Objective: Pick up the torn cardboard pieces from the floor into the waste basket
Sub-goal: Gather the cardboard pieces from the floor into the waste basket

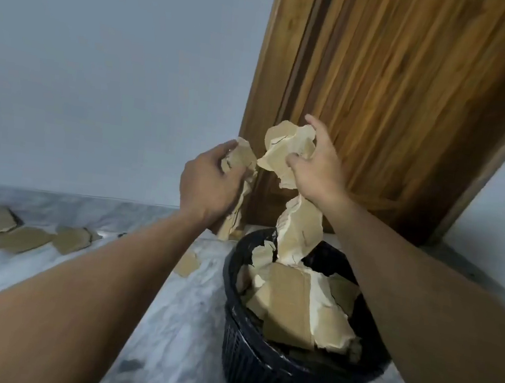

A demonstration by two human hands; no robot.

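Observation:
A black mesh waste basket (pixel 244 360) stands on the marble floor by a wooden door, with several torn cardboard pieces (pixel 291 309) piled inside it. Above the basket, my right hand (pixel 319 170) grips a long crumpled cardboard strip (pixel 299 228) whose lower end hangs down into the basket's mouth. My left hand (pixel 211 183) holds another torn cardboard piece (pixel 242 158) just left of the basket's rim. More torn cardboard pieces (pixel 19 235) lie flat on the floor at the left, near the wall.
The wooden door (pixel 397 97) rises right behind the basket. A pale wall (pixel 100 79) runs along the left. One small cardboard scrap (pixel 188 264) lies on the grey marble floor (pixel 179 324) beside the basket.

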